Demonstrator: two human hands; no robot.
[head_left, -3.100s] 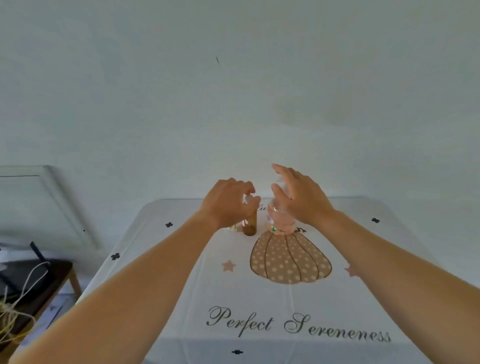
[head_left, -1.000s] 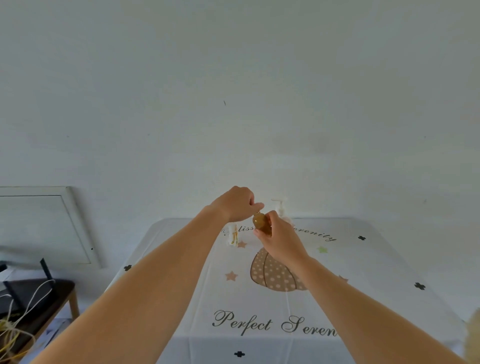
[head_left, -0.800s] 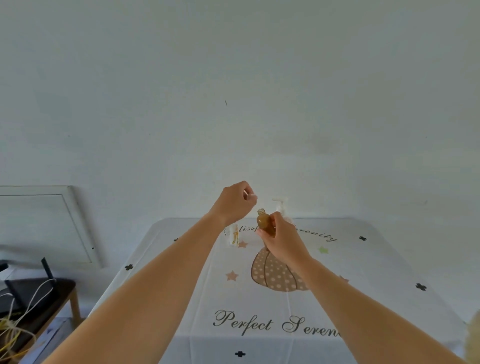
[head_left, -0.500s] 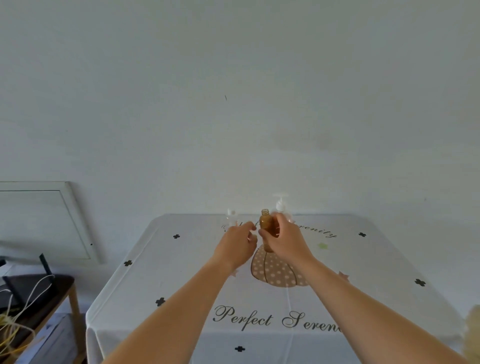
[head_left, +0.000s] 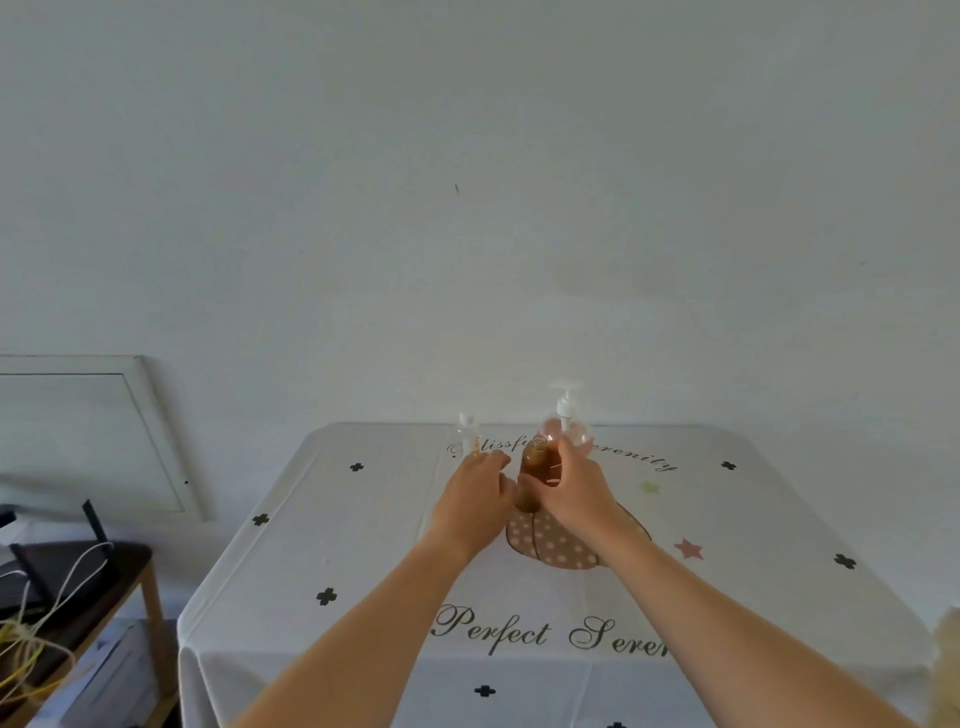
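Observation:
A small amber bottle (head_left: 534, 470) with no cap on its neck stands upright on the white tablecloth (head_left: 363, 545), over the pumpkin print. My right hand (head_left: 574, 491) grips its body from the right. My left hand (head_left: 472, 499) is low over the cloth, just left of the bottle. Its fingers are curled round a small cap that they almost entirely hide.
A tiny clear spray bottle (head_left: 467, 434) and a round pink pump bottle (head_left: 567, 428) stand behind the amber one, near the table's far edge and the wall. A dark side table (head_left: 78, 577) with cables is at the lower left. A white framed panel (head_left: 93, 436) leans on the wall.
My left hand took the cap off the amber bottle, lifted it, then came down to the cloth beside the bottle. My right hand lowered the bottle onto the table.

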